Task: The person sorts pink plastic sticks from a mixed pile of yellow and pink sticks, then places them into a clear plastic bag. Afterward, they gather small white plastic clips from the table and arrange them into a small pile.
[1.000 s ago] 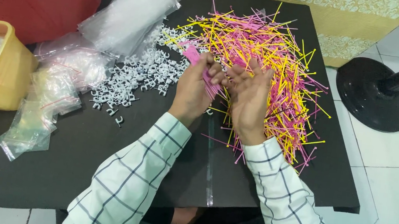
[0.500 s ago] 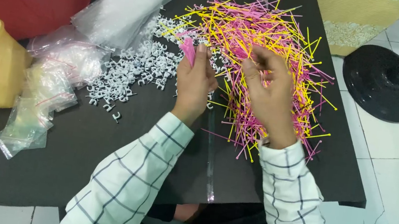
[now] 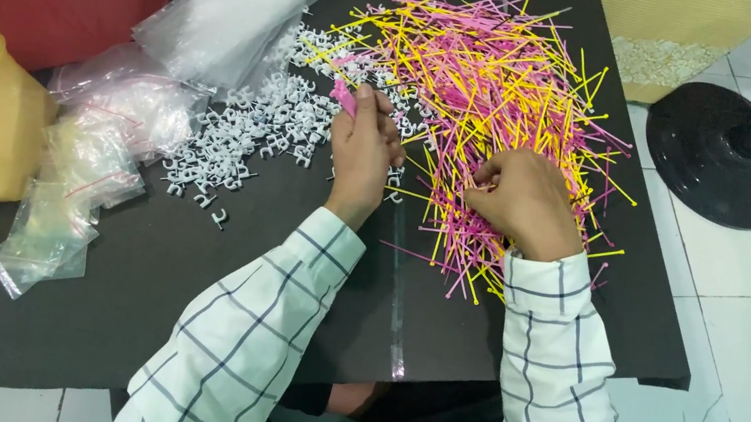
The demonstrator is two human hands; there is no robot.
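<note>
Left hand (image 3: 362, 150) keeps a closed grip on a pink bundle of ties (image 3: 344, 97); right hand (image 3: 525, 203) pinches into the pink-and-yellow tie pile (image 3: 492, 80) at two o'clock on the black surface (image 3: 144, 257).

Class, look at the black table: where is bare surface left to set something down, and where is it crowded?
Bare: the near strip of the black table below the white clips, left of the left sleeve, and between both sleeves. Crowded: the far half, under pink and yellow ties, clips and plastic bags.
</note>
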